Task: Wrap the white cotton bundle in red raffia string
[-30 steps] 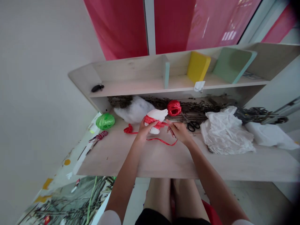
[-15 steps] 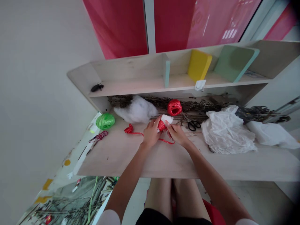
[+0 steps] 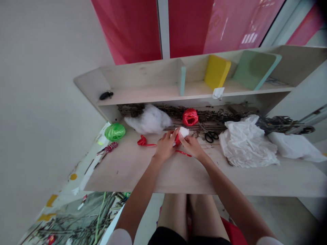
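A white cotton bundle (image 3: 182,132) bound with red raffia (image 3: 176,139) sits between my hands, mostly hidden by my fingers. My left hand (image 3: 166,146) grips its left side. My right hand (image 3: 191,147) pinches its right side. A loose strand of red raffia (image 3: 183,153) runs under my right hand, and a red tangle (image 3: 143,141) lies left of my left hand. Just beyond my hands sits a ball of red raffia (image 3: 190,117). A loose wad of white cotton (image 3: 149,119) lies further left.
Black-handled scissors (image 3: 211,136) lie right of my right hand, beside crumpled white plastic (image 3: 246,143). A green raffia ball (image 3: 114,132) sits at the desk's (image 3: 122,173) left end. Dried twigs (image 3: 204,115) lie under the shelf (image 3: 143,92) at the back.
The bundle has moved right from my left hand's hold to between both hands, and both hands have closed around it. Less of it shows, and the red strand has drawn in.
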### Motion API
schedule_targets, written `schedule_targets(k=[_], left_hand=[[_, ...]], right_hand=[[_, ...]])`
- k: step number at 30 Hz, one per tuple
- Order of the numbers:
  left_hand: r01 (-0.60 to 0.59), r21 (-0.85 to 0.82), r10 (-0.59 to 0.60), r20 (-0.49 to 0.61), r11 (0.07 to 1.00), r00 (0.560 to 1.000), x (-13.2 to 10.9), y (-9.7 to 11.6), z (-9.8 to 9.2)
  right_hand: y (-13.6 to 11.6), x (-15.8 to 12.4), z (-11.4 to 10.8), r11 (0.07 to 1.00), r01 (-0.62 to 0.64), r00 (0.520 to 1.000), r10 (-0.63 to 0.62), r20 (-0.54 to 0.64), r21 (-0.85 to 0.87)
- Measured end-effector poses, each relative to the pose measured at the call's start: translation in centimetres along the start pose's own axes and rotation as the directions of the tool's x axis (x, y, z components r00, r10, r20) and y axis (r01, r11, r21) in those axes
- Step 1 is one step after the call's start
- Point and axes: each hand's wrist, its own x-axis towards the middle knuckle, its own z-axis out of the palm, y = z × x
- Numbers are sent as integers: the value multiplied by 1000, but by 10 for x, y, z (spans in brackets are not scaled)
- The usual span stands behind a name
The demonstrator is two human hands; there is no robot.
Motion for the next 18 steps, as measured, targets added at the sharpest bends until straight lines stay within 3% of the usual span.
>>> schedule_targets(k=[5, 8, 13, 16, 18], left_hand=[[62, -90, -67, -46, 994, 997, -1, 5, 4], [124, -291, -170, -139, 949, 976, 0, 4, 3], [99, -567, -259, -209, 818, 943, 4, 4, -1], [47, -787, -321, -196, 616, 926, 8, 6, -4], [69, -937, -371, -68, 342, 926, 10, 7, -7]], right_hand=[[3, 0, 6, 998, 15, 1000, -15, -8, -57], [5, 2, 9, 999, 32, 999, -33, -43, -3], [-1, 2, 7, 987, 21, 998, -10, -70, 162], [-7, 1, 1, 960, -15, 992, 48, -113, 278], [-9, 1, -2, 947, -26, 982, 84, -167, 322]])
